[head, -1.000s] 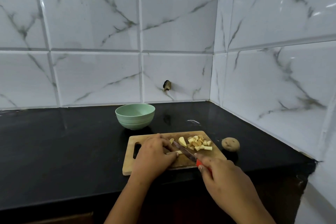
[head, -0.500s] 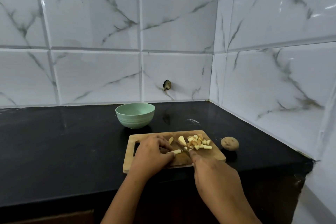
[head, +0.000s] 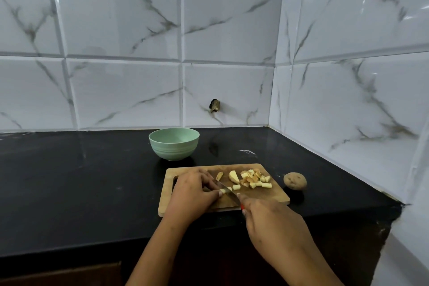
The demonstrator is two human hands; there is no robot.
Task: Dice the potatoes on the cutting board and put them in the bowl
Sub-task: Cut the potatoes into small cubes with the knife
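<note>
pinning a pale potato strip (head: 226, 190) to the cutting board (head: 274, 195), the left hand (head: 192, 193) has its fingers curled down over it, while the right hand (head: 269, 218) is closed around the red handle of a knife (head: 228, 191) whose blade lies across the strip just beside the left fingertips; raw potato is firm and fairly light, but its cut faces are likely wet and slick, so a short piece like this may skid or roll under the edge, and it is best held from above near the end away from the blade; already cut pieces (head: 254, 180) sit in a loose heap toward the board's right back corner, with a bigger wedge (head: 233, 176) just left of them; a whole potato (head: 295, 180) rests on the black counter (head: 92, 181) just off the board's right edge, round enough to roll; the green bowl (head: 174, 145) stands behind the board's left back corner, apart from it and seemingly holding nothing; the board's front edge lies close to the counter's front lip, and the tiled wall (head: 348, 100) closes in on the right, so open room is to the left
</note>
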